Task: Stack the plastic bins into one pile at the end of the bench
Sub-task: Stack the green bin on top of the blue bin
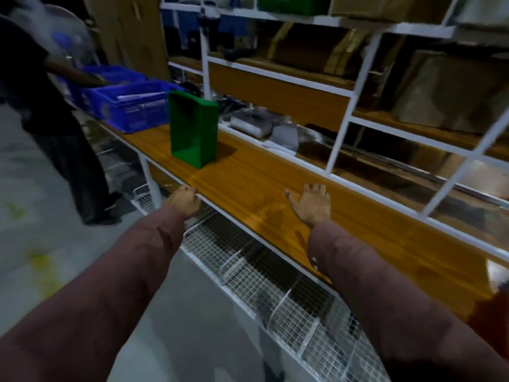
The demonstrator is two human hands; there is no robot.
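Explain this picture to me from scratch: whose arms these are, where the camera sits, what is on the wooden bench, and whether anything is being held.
There is no machine here. One camera, worn on a person's head, looks forward and down, so the two sleeved arms are the wearer's own. The left hand rests at the front edge of the wooden bench; the right hand lies flat and open on its top. Neither holds anything. Further along stands a green plastic bin, tipped up on end, apart from both hands. Beyond it sit blue plastic crates, where a second person reaches in. Wire baskets hang below the bench, and shelves with boxes rise behind it.
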